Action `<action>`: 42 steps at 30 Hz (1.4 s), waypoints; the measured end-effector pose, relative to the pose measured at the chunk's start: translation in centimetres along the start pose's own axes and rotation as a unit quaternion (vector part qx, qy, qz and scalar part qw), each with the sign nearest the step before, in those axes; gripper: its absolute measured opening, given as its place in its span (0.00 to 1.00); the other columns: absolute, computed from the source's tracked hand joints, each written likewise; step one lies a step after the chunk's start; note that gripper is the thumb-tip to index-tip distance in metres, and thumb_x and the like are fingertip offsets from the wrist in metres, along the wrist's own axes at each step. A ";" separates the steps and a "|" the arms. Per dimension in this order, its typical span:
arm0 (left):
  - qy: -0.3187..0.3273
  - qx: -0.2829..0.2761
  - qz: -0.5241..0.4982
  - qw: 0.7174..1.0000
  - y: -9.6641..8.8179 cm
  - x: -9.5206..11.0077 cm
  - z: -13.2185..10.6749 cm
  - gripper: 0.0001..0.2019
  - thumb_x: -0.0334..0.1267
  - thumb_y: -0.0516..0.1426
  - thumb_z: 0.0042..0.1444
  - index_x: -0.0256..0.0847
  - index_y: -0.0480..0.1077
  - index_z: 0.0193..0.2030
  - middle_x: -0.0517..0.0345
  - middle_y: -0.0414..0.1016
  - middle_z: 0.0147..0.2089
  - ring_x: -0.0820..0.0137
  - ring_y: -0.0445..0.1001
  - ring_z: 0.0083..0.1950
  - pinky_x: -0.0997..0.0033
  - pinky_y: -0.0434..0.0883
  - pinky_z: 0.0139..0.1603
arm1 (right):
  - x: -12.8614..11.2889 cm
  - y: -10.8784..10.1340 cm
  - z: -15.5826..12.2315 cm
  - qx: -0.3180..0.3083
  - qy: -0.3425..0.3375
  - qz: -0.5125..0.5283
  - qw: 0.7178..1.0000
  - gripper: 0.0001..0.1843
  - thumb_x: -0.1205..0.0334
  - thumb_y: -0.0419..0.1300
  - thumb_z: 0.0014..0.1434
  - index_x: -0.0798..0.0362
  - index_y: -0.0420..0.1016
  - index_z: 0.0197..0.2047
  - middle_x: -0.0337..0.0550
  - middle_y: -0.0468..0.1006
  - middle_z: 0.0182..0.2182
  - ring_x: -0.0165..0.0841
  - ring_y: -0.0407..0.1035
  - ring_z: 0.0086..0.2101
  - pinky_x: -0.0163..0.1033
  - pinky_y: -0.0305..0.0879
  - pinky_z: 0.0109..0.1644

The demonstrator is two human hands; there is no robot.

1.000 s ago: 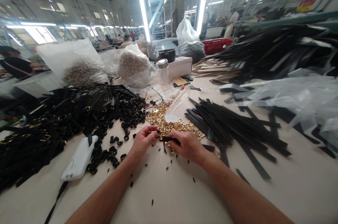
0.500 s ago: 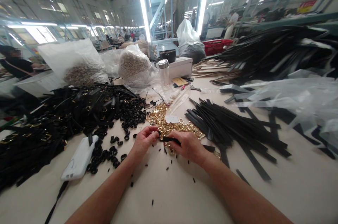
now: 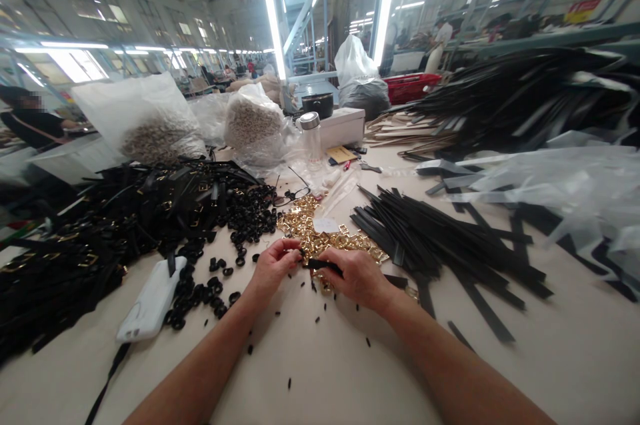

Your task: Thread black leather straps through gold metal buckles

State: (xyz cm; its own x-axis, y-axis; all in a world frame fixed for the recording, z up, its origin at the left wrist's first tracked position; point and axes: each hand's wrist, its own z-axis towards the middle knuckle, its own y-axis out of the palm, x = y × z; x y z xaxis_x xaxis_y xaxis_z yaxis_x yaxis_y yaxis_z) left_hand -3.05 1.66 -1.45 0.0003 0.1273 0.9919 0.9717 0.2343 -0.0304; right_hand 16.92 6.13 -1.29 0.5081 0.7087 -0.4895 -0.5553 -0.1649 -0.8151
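Close together in the middle of the table, both hands work just in front of a heap of gold-coloured buckles (image 3: 300,217). My left hand (image 3: 273,268) is closed in a pinch; something small and dark shows at its fingertips, too small to make out. In my right hand (image 3: 357,277) a short black strap (image 3: 320,265) is gripped between thumb and fingers, its end pointing left toward my left fingertips. Black strap loops (image 3: 253,208) are piled left of the buckles. Small black bits (image 3: 317,319) lie scattered below the hands.
Black strips (image 3: 425,231) lie fanned out on the right, beside plastic sheeting (image 3: 565,191). Finished buckled straps (image 3: 165,205) are heaped left, near a white phone (image 3: 153,298) with a cord. Eyeglasses (image 3: 295,194), a glass bottle (image 3: 311,138) and filled plastic bags (image 3: 253,121) stand farther back.
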 end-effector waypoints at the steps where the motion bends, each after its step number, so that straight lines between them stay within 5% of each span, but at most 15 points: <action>1: 0.001 0.000 0.000 1.000 0.0 0.0 0.0 0.15 0.42 0.64 0.47 0.38 0.75 0.41 0.54 0.78 0.38 0.70 0.75 0.35 0.73 0.69 0.36 | 0.0 0.0 0.0 0.001 0.000 -0.002 1.000 0.04 0.61 0.60 0.60 0.48 0.74 0.40 0.38 0.80 0.31 0.32 0.73 0.31 0.33 0.55 0.32; 42: 0.003 -0.026 -0.007 1.000 -0.2 -0.4 0.2 0.15 0.42 0.63 0.47 0.37 0.74 0.41 0.55 0.78 0.36 0.70 0.75 0.34 0.72 0.69 0.36 | -0.2 -0.1 -0.1 -0.009 -0.023 0.019 1.000 0.07 0.60 0.63 0.58 0.48 0.74 0.41 0.36 0.80 0.33 0.32 0.73 0.32 0.33 0.58 0.34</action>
State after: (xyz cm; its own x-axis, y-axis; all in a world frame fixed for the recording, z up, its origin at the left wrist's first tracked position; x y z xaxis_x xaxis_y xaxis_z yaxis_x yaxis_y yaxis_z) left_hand -3.33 1.78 -1.92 -0.0122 0.1182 0.9929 0.9827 0.1848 -0.0099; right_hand 16.97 5.89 -1.11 0.4550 0.7330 -0.5056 -0.5617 -0.2043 -0.8017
